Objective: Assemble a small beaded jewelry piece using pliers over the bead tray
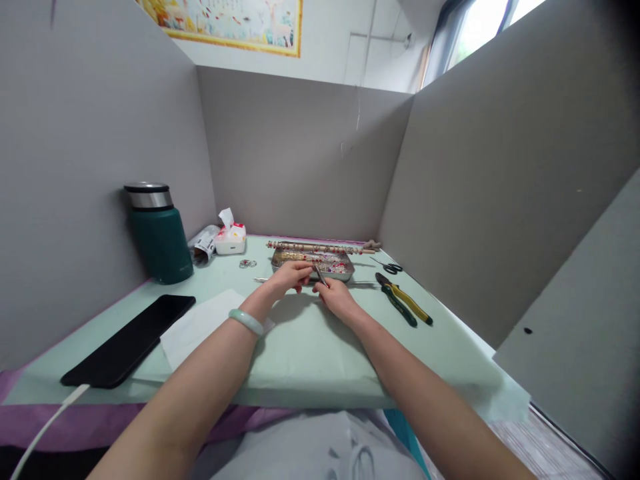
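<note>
My left hand is held with its fingers pressed together just in front of a metal tray; what it pinches is too small to make out. In my right hand is a slim metal tool, its tip pointing up and left toward my left fingertips. Red, gold and clear beads fill the tray behind my hands. A beaded rod lies across the tray's back edge. Thin metal rods stretch sideways on the table behind my hands.
Green-and-yellow pliers and black scissors lie right. At left are a black phone with a cable, white paper, a green bottle, a tissue box and small rings. Grey partitions enclose the table.
</note>
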`<control>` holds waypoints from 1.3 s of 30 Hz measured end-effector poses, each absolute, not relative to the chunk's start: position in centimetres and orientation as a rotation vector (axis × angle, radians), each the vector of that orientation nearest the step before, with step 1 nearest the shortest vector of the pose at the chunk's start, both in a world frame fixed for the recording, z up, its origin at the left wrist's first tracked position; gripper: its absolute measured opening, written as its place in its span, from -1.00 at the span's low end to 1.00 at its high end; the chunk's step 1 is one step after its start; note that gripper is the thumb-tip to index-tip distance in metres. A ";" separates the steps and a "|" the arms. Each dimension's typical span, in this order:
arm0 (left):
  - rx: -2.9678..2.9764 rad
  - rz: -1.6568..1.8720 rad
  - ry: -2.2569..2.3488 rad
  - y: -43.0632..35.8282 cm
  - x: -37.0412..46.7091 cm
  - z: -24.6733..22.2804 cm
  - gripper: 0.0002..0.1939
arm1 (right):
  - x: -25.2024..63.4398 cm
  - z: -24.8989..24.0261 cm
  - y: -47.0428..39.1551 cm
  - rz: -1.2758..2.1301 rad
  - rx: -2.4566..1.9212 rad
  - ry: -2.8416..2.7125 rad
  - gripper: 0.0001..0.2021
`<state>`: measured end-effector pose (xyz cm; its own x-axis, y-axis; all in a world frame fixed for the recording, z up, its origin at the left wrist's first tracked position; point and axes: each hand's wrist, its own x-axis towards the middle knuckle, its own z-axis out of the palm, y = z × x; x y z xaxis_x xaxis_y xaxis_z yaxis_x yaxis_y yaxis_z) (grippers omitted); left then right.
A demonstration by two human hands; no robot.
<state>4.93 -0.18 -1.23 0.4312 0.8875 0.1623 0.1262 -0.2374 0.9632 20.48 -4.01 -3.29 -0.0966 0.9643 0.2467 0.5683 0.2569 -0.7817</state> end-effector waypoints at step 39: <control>1.525 0.739 0.792 -0.7 4.2 -0.6 -0.83 | 20.3 -3.1 -5.6 -0.187 -1.790 -2.032 -0.75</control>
